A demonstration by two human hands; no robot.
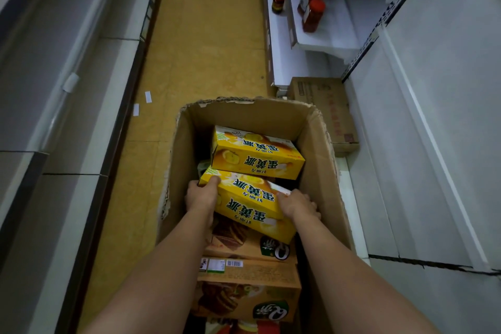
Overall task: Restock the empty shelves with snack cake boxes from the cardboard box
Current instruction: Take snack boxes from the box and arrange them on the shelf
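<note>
Crowding the gripped yellow box (249, 205): second yellow box (257, 156), brown boxes (248, 293).

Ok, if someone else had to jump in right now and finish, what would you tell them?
Left hand grips the left end of the near yellow snack cake box; right hand grips its right end. The box is tilted, still inside the cardboard box.
A second yellow box lies behind it; brown snack cake boxes lie nearer.
Done: nothing visibly shelved.
Left: lift this box out, put it on the empty white shelf on the right, then the others.
</note>
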